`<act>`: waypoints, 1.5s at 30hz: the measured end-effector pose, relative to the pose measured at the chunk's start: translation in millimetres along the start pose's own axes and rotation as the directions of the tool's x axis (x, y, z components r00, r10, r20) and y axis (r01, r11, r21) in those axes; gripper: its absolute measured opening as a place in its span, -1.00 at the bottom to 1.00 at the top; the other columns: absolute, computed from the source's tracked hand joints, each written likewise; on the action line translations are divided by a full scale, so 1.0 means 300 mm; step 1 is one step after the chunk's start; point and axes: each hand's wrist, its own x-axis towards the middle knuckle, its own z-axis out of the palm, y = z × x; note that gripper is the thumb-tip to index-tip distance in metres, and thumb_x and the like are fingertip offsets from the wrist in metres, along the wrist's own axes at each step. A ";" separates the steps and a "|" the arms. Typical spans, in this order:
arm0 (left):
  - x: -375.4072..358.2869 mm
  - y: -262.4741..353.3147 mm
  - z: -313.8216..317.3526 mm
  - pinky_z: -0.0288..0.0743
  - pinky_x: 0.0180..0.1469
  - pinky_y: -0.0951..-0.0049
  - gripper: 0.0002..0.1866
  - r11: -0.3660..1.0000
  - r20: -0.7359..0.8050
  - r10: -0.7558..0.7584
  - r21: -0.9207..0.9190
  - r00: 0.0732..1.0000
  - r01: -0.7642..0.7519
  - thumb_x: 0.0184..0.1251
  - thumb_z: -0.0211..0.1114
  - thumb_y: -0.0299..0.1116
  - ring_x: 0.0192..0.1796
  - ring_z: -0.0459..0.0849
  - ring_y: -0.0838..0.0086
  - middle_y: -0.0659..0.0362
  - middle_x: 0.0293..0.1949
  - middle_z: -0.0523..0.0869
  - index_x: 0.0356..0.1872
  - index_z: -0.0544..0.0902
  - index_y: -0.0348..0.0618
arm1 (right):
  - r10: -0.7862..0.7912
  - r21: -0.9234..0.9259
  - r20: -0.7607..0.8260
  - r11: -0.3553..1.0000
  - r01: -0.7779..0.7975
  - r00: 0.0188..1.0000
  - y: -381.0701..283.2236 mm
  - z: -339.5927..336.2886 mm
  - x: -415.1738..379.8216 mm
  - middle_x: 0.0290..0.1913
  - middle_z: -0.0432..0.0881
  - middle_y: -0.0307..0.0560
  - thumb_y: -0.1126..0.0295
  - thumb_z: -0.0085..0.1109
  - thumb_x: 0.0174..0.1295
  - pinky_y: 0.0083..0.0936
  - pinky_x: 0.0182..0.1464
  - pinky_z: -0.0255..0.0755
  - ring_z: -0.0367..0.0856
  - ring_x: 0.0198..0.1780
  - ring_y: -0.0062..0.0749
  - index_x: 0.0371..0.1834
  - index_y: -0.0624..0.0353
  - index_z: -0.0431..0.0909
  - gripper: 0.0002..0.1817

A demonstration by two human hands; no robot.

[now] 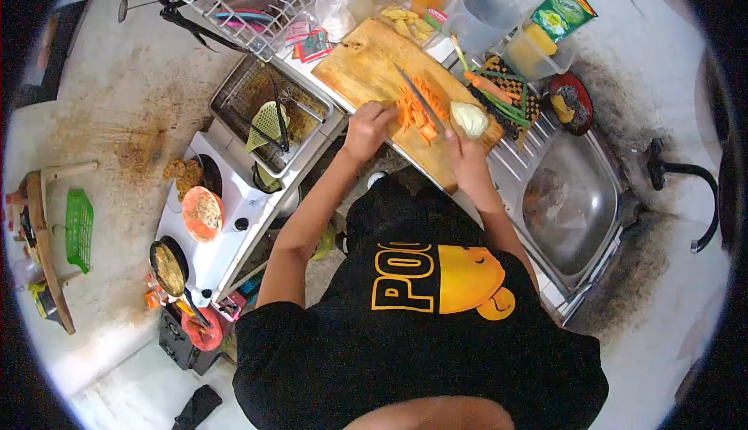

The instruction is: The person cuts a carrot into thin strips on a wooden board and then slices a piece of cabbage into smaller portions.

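A large wooden cutting board (pixel 360 58) lies on the counter in front of me. Orange carrot strips (pixel 413 118) are heaped on its middle. My right hand (pixel 469 159) is closed around the handle of a knife (pixel 421 96), whose blade lies slantwise over the carrot strips. At the board's near left edge is my left hand (pixel 368 128), its fingers drawn together beside the heap; what they hold, if anything, is hidden. A pale cut piece of cabbage (pixel 469 120) sits on the board just right of the blade.
To the right is a metal sink (pixel 573 204) with a black faucet (pixel 689 169). Whole carrots (pixel 491 86) lie behind the board's right end. On the left are a deep fryer basin (pixel 269 107) with a slotted green turner (pixel 266 126), a white stove (pixel 234 185) and a pan (pixel 169 266).
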 end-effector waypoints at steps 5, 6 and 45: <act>0.051 0.047 -0.030 0.59 -0.11 0.18 -0.70 0.984 -0.135 -0.152 -0.112 0.979 0.137 0.00 0.39 -0.55 -0.18 0.68 0.06 -0.01 -0.27 0.71 -0.15 0.70 -0.22 | 0.022 0.091 -0.044 0.996 -0.018 0.999 0.024 -0.038 -0.017 -0.66 0.38 0.00 0.03 -0.10 0.53 -0.23 -0.36 0.35 0.40 -0.55 -0.27 -0.53 0.39 0.47 -0.39; 0.060 0.071 -0.034 0.59 -0.11 0.18 -0.69 0.972 -0.169 -0.233 -0.080 0.958 0.222 0.01 0.44 -0.48 -0.17 0.69 0.06 -0.01 -0.26 0.71 -0.15 0.70 -0.23 | -0.011 0.130 -0.074 0.991 0.021 0.997 0.037 -0.032 -0.024 -0.66 0.39 -0.05 0.02 -0.09 0.52 -0.27 -0.39 0.33 0.39 -0.55 -0.33 -0.53 0.37 0.47 -0.39; -0.059 0.368 0.009 0.61 -0.19 0.35 -0.65 0.562 -0.107 -0.827 -0.194 0.552 0.804 -0.02 0.55 -0.47 -0.30 0.73 0.32 0.02 -0.25 0.73 -0.13 0.76 -0.23 | -0.099 -0.177 0.457 0.964 0.199 0.884 0.116 -0.178 -0.171 -0.38 0.62 0.32 0.45 -0.07 0.38 0.00 -0.20 0.50 0.64 -0.31 0.25 0.51 -0.48 0.21 -0.34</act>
